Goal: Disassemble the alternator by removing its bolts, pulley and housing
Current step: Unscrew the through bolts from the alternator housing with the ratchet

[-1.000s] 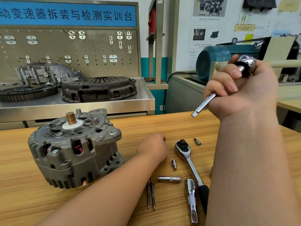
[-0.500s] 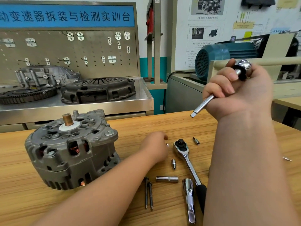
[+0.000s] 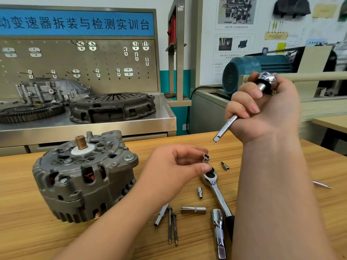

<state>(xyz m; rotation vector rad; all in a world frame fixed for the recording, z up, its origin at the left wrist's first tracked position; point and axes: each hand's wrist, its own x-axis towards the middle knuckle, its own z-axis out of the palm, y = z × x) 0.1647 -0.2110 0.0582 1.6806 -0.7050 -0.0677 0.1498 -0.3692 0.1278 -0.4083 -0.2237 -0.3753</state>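
The wooden tabletop (image 3: 28,231) carries the grey alternator (image 3: 84,177) at its left, copper shaft end upward, housing closed. The right grip (image 3: 266,111), raised over the tabletop, is curled tight round a chrome driver handle (image 3: 225,126) whose square tip points down-left. The left grip (image 3: 174,166), just right of the alternator, pinches a small socket (image 3: 206,158) between thumb and fingertip, above the head of the ratchet (image 3: 216,188). Loose bits (image 3: 193,209) lie nearby.

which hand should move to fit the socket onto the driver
Left, probably. The left hand pinches the small socket just below the driver, whose square tip the right hand holds angled down toward it; a short lift should mate them.
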